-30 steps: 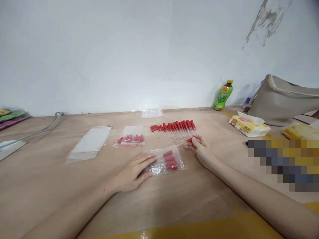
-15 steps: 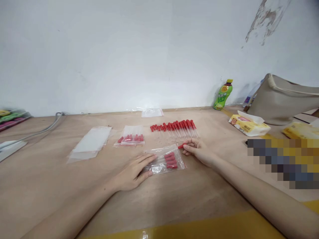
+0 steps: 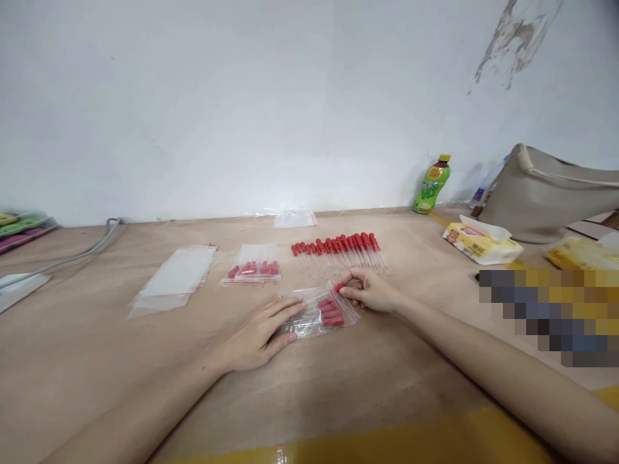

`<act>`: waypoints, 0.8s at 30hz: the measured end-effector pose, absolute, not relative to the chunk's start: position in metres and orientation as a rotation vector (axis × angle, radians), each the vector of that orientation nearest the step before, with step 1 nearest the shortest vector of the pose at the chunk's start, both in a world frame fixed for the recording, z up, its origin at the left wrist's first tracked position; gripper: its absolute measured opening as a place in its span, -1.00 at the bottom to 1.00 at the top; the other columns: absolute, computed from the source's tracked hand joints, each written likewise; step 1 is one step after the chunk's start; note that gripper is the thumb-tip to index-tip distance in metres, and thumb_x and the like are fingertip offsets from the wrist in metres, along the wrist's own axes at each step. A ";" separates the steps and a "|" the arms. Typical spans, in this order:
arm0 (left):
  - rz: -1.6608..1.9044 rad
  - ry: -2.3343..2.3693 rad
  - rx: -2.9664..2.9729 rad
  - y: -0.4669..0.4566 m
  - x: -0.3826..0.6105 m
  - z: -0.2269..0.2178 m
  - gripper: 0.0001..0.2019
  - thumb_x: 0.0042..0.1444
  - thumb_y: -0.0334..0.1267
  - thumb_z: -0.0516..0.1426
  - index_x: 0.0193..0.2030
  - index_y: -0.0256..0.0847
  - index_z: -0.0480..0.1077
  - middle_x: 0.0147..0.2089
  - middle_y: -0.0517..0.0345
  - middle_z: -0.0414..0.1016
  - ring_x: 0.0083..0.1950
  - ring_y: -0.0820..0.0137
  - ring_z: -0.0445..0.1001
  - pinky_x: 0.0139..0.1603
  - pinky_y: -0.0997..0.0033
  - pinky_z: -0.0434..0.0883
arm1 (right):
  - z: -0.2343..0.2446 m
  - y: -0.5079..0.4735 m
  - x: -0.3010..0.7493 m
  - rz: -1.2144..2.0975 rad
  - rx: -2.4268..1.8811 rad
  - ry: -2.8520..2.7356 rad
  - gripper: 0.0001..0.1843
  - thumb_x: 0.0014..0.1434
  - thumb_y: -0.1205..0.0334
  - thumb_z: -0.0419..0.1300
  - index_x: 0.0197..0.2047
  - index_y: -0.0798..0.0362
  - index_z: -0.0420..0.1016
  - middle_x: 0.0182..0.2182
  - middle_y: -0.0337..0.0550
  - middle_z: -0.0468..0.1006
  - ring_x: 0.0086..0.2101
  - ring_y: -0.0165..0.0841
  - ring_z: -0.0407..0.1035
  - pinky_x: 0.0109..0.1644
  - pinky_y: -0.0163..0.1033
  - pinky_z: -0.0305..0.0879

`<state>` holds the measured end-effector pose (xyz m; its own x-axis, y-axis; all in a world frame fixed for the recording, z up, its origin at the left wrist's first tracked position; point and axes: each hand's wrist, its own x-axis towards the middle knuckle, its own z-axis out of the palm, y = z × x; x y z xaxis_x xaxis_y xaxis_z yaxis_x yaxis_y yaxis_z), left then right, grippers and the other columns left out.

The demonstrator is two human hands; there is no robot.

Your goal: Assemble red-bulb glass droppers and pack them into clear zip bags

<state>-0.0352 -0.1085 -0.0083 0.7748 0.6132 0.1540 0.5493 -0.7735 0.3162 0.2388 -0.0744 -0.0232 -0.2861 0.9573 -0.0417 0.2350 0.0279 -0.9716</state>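
My left hand [image 3: 264,332] lies flat with fingers stretched out on the closed end of a clear zip bag [image 3: 316,312] that holds several red-bulbed droppers. My right hand [image 3: 370,291] pinches one red-bulbed dropper [image 3: 340,287] at the bag's open mouth, its glass end inside the bag. Behind the bag a row of loose droppers [image 3: 338,248] lies on the wooden table [image 3: 338,380]. A filled bag of droppers [image 3: 252,269] sits to the left of that row.
A stack of empty clear bags [image 3: 176,278] lies at the left, another [image 3: 294,220] by the wall. A green bottle [image 3: 431,185], tissue packs [image 3: 481,241], a beige bag [image 3: 546,193] and a grey cable [image 3: 72,254] line the table's edges.
My right hand moved left from the loose row to the bag's mouth, carrying the dropper into it. My left hand stayed on the bag.
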 end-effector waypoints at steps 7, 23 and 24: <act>0.340 0.908 2.720 -0.109 -0.035 -0.007 -0.54 0.21 -0.18 -0.08 0.25 -0.04 -0.02 0.27 0.09 0.05 0.26 0.24 0.05 0.22 0.08 0.08 | -0.027 -0.071 0.236 1.415 -1.169 -1.529 -0.68 -0.18 0.11 0.30 -0.35 0.11 0.44 -0.67 -0.35 0.38 -0.66 -0.56 0.22 -0.62 -0.45 0.12; 0.338 0.897 2.735 -0.108 -0.036 -0.008 -0.54 0.21 -0.19 -0.09 0.25 -0.03 -0.03 0.27 0.10 0.04 0.26 0.26 0.04 0.22 0.09 0.09 | -0.037 -0.072 0.222 0.914 -1.243 -1.536 -0.76 -0.19 0.09 0.28 -0.57 0.10 0.42 -0.62 -0.23 0.45 -0.59 -0.46 0.26 -0.56 -0.37 0.17; 0.334 0.902 2.734 -0.108 -0.036 -0.008 -0.54 0.21 -0.19 -0.08 0.25 -0.03 -0.03 0.27 0.10 0.04 0.26 0.26 0.04 0.22 0.09 0.09 | -0.038 -0.072 0.223 0.935 -1.223 -1.564 -0.79 -0.18 0.12 0.27 -0.55 0.09 0.43 -0.60 -0.23 0.46 -0.57 -0.45 0.28 -0.53 -0.36 0.20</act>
